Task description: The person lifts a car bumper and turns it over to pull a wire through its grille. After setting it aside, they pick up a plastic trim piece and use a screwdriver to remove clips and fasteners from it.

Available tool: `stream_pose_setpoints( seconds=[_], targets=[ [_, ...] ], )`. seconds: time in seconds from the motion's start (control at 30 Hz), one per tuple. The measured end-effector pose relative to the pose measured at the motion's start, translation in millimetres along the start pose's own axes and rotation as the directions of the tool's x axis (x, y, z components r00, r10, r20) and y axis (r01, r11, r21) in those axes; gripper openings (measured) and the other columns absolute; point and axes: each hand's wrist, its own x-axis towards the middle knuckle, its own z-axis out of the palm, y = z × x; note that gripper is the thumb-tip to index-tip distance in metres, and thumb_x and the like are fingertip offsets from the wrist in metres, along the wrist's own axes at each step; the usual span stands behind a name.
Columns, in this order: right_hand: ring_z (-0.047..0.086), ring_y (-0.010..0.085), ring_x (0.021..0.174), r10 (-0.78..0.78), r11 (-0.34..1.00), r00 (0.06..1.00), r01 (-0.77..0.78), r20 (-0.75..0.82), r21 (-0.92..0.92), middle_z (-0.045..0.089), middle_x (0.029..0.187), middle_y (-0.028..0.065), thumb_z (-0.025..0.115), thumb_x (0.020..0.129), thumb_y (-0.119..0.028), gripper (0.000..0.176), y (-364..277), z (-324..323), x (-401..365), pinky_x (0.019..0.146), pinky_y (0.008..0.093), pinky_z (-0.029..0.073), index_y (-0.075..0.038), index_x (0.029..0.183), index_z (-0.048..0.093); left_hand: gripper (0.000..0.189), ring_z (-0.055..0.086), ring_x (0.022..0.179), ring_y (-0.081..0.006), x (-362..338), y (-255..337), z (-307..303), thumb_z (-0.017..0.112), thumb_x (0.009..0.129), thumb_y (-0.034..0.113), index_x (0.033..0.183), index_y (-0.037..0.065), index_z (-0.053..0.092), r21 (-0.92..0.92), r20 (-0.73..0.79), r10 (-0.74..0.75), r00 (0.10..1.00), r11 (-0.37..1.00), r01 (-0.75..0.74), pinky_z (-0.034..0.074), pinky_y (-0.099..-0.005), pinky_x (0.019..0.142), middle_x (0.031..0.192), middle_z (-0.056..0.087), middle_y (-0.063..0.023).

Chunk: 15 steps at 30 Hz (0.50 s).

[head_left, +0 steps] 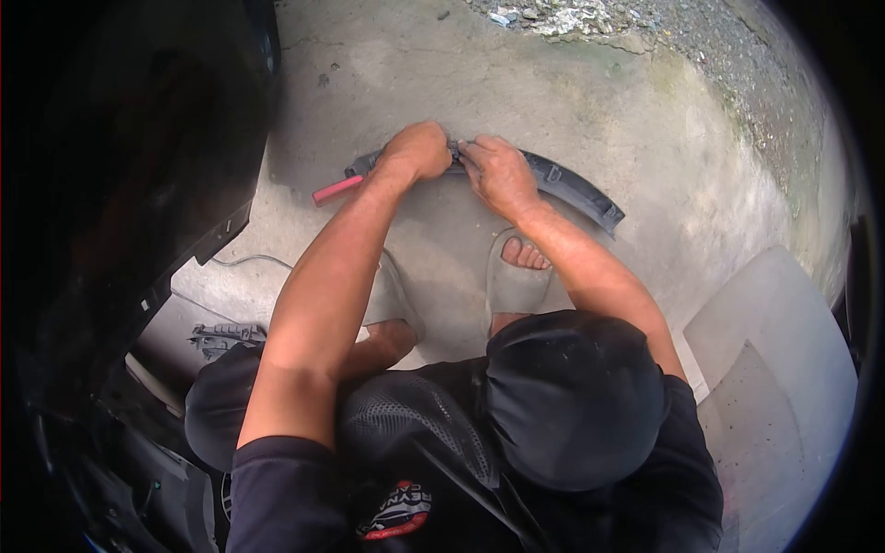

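A long, curved black plastic car trim piece lies on the concrete in front of my feet. My left hand is closed in a fist over its left half; what the fingers hold is hidden beneath the hand. Close beside it, my right hand grips the middle of the trim, with fingers bent over it and the thumb side toward my left hand. A flat red bar-shaped object sticks out by the trim's left end, partly covered by my left forearm.
Large dark body panels stand along the left. A small black bracket-like part lies by my left knee. A pale panel is on the right. Rubble borders the concrete at the top. My sandaled feet are below the trim.
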Motion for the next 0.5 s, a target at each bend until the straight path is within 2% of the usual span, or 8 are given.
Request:
stream_pose_setpoints(
  seconds=[0.1, 0.17, 0.2, 0.27, 0.37, 0.5],
  targets=[
    [0.06, 0.0317, 0.087, 0.022, 1.0, 1.0, -0.022, -0.013, 0.0, 0.06, 0.09, 0.0115, 0.065, 0.085, -0.011, 0.015, 0, 1, 1, 0.076, 0.0415, 0.051, -0.002, 0.096, 0.067, 0.024, 0.067, 0.079, -0.0242, -5, 1, -6, 0.061, 0.089, 0.017, 0.106, 0.004, 0.071, 0.027, -0.005, 0.016, 1.0, 0.999, -0.016, 0.05, -0.0392, 0.074, 0.074, 0.07, -0.0126],
    [0.06, 0.0341, 0.091, 0.078, 0.997, 0.994, -0.079, 0.072, 0.004, 0.059, 0.094, 0.0145, 0.063, 0.086, -0.011, 0.014, -3, -4, 3, 0.079, 0.0429, 0.05, -0.001, 0.095, 0.062, 0.023, 0.066, 0.079, -0.021, -18, 5, -19, 0.061, 0.09, 0.018, 0.106, 0.004, 0.072, -0.303, 0.114, -0.05, 0.992, 0.949, 0.083, 0.049, -0.037, 0.075, 0.074, 0.071, -0.0101],
    [0.06, 0.0341, 0.091, 0.08, 0.997, 0.994, -0.08, 0.071, 0.002, 0.059, 0.094, 0.0145, 0.063, 0.086, -0.011, 0.014, -3, -5, 5, 0.079, 0.0429, 0.05, -0.001, 0.095, 0.062, 0.023, 0.066, 0.079, -0.021, -20, 1, -19, 0.061, 0.09, 0.018, 0.106, 0.004, 0.072, -0.303, 0.114, -0.048, 0.992, 0.95, 0.081, 0.049, -0.037, 0.075, 0.074, 0.071, -0.0101],
    [0.059, 0.037, 0.095, 0.148, 0.989, 0.981, -0.149, 0.129, 0.001, 0.058, 0.097, 0.0178, 0.062, 0.087, -0.01, 0.016, -5, -6, 3, 0.082, 0.0447, 0.049, 0.0, 0.098, 0.058, 0.024, 0.063, 0.075, -0.0177, -26, -5, -18, 0.061, 0.091, 0.018, 0.107, 0.004, 0.072, -0.442, 0.115, -0.001, 0.993, 0.896, 0.052, 0.047, -0.0342, 0.077, 0.072, 0.07, -0.0072],
    [0.058, 0.039, 0.098, 0.144, 0.989, 0.98, -0.148, 0.137, 0.018, 0.057, 0.1, 0.02, 0.06, 0.088, -0.009, 0.018, -4, -8, 2, 0.084, 0.0466, 0.048, 0.002, 0.102, 0.056, 0.028, 0.068, 0.08, -0.0206, -34, -6, -21, 0.059, 0.092, 0.02, 0.112, 0.004, 0.071, -0.399, 0.099, 0.028, 0.995, 0.917, 0.014, 0.049, -0.0347, 0.083, 0.076, 0.072, -0.0093],
    [0.057, 0.04, 0.1, 0.219, 0.973, 0.96, -0.228, 0.173, 0.034, 0.057, 0.103, 0.0214, 0.056, 0.089, -0.007, 0.018, -5, -11, 4, 0.086, 0.0475, 0.047, 0.003, 0.103, 0.054, 0.03, 0.067, 0.078, -0.0202, -48, -8, -50, 0.058, 0.093, 0.022, 0.112, 0.003, 0.07, -0.388, 0.053, 0.002, 0.999, 0.921, 0.019, 0.049, -0.0351, 0.081, 0.075, 0.072, -0.0095]
  ],
)
